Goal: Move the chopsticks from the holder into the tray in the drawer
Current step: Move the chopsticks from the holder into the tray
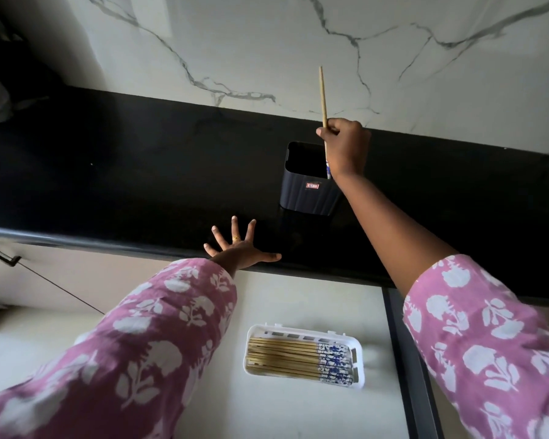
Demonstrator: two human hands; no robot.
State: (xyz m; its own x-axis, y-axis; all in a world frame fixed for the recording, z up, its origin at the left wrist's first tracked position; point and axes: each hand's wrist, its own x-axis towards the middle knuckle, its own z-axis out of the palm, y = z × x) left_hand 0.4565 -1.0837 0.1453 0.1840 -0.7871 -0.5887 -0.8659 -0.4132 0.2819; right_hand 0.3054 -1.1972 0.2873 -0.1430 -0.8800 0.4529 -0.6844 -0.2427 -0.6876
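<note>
Right grip (346,144) pinches single chopstick (323,96) upright: plain end up, blue-patterned end low at holder (308,191) mouth. Likely held vertical to clear rim. Left grip (238,248) open, fingers spread flat on near edge of bench (124,172) — bracing, probably. Other chopsticks (286,359) lie side by side in white tray (361,372) in open drawer (298,299), near, patterned ends right. Bench black, glossy — grey-veined white marble wall (251,52) behind.

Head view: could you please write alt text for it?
The right hand pinches one chopstick upright over a holder on the black counter. The left hand rests spread on its edge; more chopsticks lie in the white tray in the drawer.
</note>
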